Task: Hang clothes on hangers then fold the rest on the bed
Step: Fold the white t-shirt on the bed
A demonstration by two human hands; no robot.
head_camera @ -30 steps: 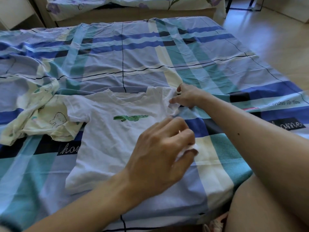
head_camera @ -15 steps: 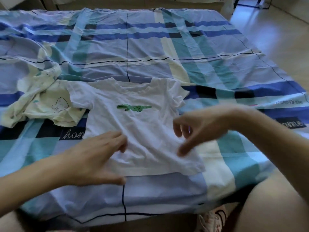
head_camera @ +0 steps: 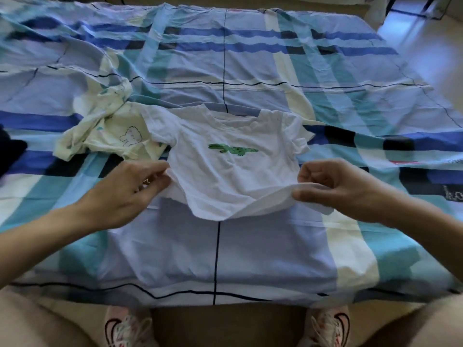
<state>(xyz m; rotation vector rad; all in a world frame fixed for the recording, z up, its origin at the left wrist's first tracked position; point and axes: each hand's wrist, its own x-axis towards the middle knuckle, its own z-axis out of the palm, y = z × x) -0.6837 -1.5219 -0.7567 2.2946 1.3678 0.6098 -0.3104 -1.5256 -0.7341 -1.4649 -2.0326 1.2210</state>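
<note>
A small white T-shirt (head_camera: 233, 176) with a green crocodile print lies face up on the plaid bed cover (head_camera: 225, 58). My left hand (head_camera: 125, 191) pinches the shirt's lower left edge. My right hand (head_camera: 333, 186) pinches the lower right hem, and the bottom of the shirt is lifted off the cover between them. A crumpled pale yellow garment (head_camera: 107, 131) with a line drawing lies just left of the shirt, under its sleeve.
The bed's near edge (head_camera: 215, 299) runs across the bottom, with my legs and shoes (head_camera: 127, 329) below it. A dark item (head_camera: 10, 154) shows at the far left edge. Wooden floor (head_camera: 426, 41) lies beyond the bed's right side.
Both hands dropped from smoothing the shirt's right side to its lower edge. They now pinch the bottom corners and have raised the hem. The view tilted down toward the bed's edge.
</note>
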